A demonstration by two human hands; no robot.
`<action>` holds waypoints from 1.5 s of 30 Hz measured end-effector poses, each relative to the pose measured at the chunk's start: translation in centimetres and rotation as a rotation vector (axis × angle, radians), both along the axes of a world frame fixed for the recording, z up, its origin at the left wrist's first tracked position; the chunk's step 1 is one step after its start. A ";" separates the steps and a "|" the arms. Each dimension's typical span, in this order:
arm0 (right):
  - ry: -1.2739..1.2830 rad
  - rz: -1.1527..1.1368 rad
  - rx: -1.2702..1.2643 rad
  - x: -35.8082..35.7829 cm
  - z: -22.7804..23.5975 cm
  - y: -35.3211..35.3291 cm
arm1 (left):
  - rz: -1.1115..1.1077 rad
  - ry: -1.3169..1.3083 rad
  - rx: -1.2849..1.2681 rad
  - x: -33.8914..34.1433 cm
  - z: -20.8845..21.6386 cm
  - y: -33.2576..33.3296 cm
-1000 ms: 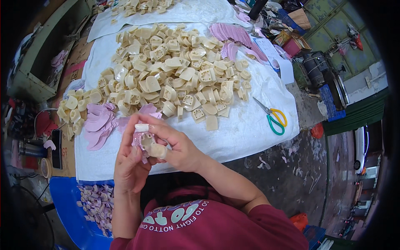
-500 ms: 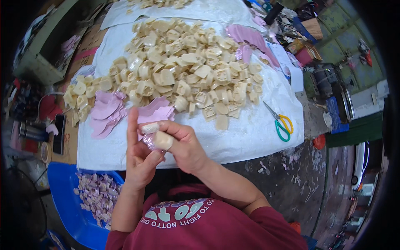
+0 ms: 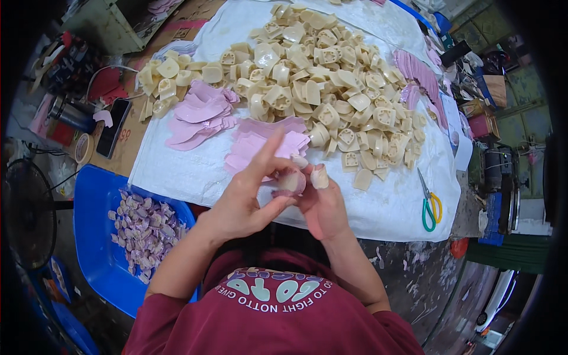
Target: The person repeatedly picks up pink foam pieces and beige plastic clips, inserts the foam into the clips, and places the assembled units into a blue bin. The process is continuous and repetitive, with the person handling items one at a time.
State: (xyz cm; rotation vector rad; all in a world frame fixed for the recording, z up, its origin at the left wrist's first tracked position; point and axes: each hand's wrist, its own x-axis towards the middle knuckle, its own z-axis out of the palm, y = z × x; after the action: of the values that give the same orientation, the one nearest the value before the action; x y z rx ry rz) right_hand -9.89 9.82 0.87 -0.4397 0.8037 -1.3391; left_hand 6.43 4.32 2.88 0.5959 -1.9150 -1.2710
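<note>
Between my two hands is a cream plastic shoe heel (image 3: 291,182) with pink sheet material around its side. My left hand (image 3: 245,198) grips it from the left with thumb and lower fingers, its index finger raised. On the other side, my right hand (image 3: 326,210) has its fingertips against the heel; white coverings wrap its thumb and a fingertip. Just beyond the hands lies a stack of pink cut pieces (image 3: 251,145), partly hidden by my left index finger. A second pink stack (image 3: 198,118) rests to its left. Behind them spreads a large heap of bare cream heels (image 3: 319,77).
A blue tub (image 3: 94,236) with many pink-covered pieces stands at the lower left. Scissors (image 3: 429,207) with green and yellow handles lie on the white cloth (image 3: 390,207) at right. A phone (image 3: 112,127), tape roll (image 3: 83,148) and flask (image 3: 71,115) are at left.
My view has shifted, so the table sits differently in the picture. My hands have turned the heel so its cream flat face shows, and my right hand has moved to its right side.
</note>
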 end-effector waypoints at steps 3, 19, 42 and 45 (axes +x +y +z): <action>0.138 0.080 0.078 -2.1 -0.1 0.1 | -0.015 -0.197 -0.391 0.0 0.9 -1.0; 0.683 0.000 -0.271 -1.9 2.6 -0.5 | 0.162 -0.336 -0.452 0.2 2.0 -0.7; 0.196 -0.127 -0.009 0.3 3.4 -2.6 | 0.585 -0.172 -0.065 -3.5 -0.3 0.7; 0.655 -0.198 -0.233 0.3 1.3 -2.4 | 0.628 -0.194 -0.212 -3.8 -0.9 0.7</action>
State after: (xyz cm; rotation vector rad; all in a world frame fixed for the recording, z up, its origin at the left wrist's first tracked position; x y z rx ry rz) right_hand -9.60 7.37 2.22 -1.0371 1.2551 -1.4957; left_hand 2.63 5.04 1.95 1.1270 -1.7726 -0.6213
